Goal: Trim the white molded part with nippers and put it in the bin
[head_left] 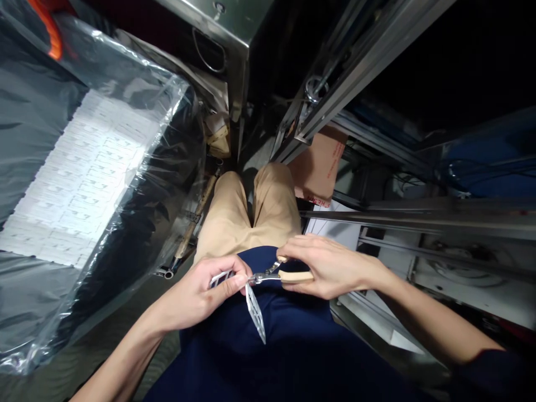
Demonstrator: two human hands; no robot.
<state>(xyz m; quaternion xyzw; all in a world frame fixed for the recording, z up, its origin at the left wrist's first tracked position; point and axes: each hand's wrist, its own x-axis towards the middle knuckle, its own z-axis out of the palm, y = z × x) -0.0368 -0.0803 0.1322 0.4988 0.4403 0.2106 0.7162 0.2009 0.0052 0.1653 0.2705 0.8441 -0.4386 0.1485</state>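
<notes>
Above my lap, my left hand [209, 287] pinches a thin pale openwork piece [255, 314] between thumb and fingers. One end of the piece hangs down and to the right over dark blue cloth; another part shows behind my thumb. My right hand [324, 265] is wrapped round the cream handles of metal pliers [295, 276]. The handles are spread apart. The plier jaws point left and meet the piece beside my left fingertips. Whether the jaws are closed on it is too small to tell.
At the left, a flat stack of white cut parts [84, 178] lies on a surface covered with clear plastic [25, 301]. A metal cabinet [226, 22] stands ahead. Metal frame rails [368, 67] and a brown paper sack [318, 167] are at the right.
</notes>
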